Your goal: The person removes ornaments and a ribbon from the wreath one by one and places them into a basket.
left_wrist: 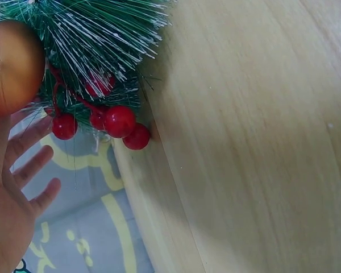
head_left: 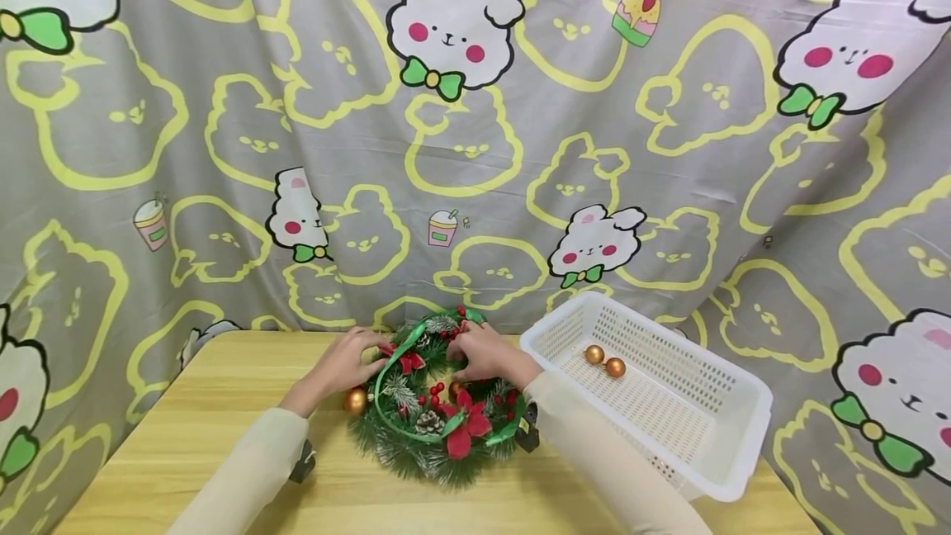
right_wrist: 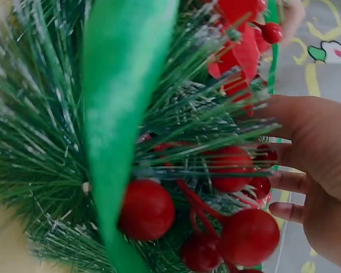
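Observation:
A green Christmas wreath [head_left: 453, 469] lies on the table, dressed with pine cones, red berries [right_wrist: 254, 236], a red flower [head_left: 468, 425] and a loose green ribbon [right_wrist: 116, 114]. At its left side, my left hand [head_left: 349, 366] reaches the ribbon and a small red bow. In the left wrist view some fingers are spread, while a gold ball [left_wrist: 14, 68] covers the rest. My right hand [head_left: 483, 353] reaches into the wreath's upper right part. Needles and berries hide its fingertips in the right wrist view, so its hold cannot be told.
To the right stands a white perforated basket [head_left: 731, 456] with two gold balls [head_left: 605, 360] inside. The wooden table [head_left: 208, 403] backs onto a grey patterned curtain [head_left: 475, 139]. The basket's left wall is close to my right forearm.

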Demonstrator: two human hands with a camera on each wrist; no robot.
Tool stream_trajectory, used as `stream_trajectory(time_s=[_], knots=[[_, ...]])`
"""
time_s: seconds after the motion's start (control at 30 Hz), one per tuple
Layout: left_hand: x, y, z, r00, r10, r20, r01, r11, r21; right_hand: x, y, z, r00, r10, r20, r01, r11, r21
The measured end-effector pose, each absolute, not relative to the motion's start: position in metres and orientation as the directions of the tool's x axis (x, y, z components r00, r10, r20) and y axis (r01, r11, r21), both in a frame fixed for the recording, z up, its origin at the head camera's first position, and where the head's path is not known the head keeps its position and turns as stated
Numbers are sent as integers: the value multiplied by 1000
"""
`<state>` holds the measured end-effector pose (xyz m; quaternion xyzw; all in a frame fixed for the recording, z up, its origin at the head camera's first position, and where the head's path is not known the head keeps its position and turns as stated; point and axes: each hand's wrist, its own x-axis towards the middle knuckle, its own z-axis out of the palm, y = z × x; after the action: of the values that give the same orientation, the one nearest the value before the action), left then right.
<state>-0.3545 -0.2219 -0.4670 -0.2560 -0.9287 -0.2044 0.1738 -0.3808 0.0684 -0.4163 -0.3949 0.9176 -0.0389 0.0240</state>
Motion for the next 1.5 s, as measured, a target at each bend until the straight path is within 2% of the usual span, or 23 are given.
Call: stream_trajectory(time_s=[0.27, 0.8, 1.03, 1.3, 1.5], knots=[[-355, -222, -466, -801, 405, 442, 555, 778, 293, -371, 59, -420, -673, -735, -83, -740, 671, 45], [-356, -223, -468, -802, 404, 440, 549, 789, 277, -376, 56, -433, -665, -739, -107, -745, 666, 34], [-355, -222, -468, -806, 407, 431, 549, 787, 283, -376, 57, -430, -656, -747, -111, -751, 660, -8], [-355, -223, -469, -803, 404, 438, 550, 784, 286, -380, 61, -419, -666, -738, -110, -722, 675, -153], [-355, -223, -467, -807, 405, 429, 547, 785, 289, -383, 63, -413, -641, -762, -95, -731, 643, -229]])
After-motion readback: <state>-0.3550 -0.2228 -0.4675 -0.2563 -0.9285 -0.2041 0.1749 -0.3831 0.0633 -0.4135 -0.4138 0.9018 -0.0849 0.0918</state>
